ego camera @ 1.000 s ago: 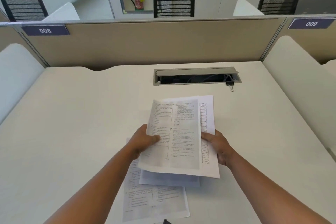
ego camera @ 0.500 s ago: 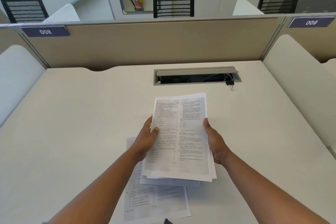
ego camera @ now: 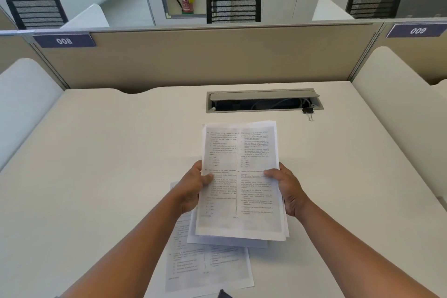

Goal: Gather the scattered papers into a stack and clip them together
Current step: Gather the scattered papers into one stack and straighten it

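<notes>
I hold a stack of printed papers [ego camera: 239,176] above the cream desk [ego camera: 108,164], its sheets nearly squared. My left hand [ego camera: 193,186] grips the stack's left edge with the thumb on top. At the right edge my right hand [ego camera: 287,189] grips it the same way. One more printed sheet [ego camera: 208,266] lies flat on the desk below the stack, partly hidden by it. A small black binder clip [ego camera: 308,112] sits on the desk by the right end of the cable tray.
A grey cable tray [ego camera: 263,102] with its lid raised is set into the desk's far side. Beige partitions [ego camera: 193,55] and white side dividers [ego camera: 21,99] enclose the desk. A dark object [ego camera: 225,294] peeks in at the bottom edge.
The fanned-out sheets have been slid together into one aligned stack. Both hands shifted to grip its left and right edges, and my right thumb has come onto the top sheet.
</notes>
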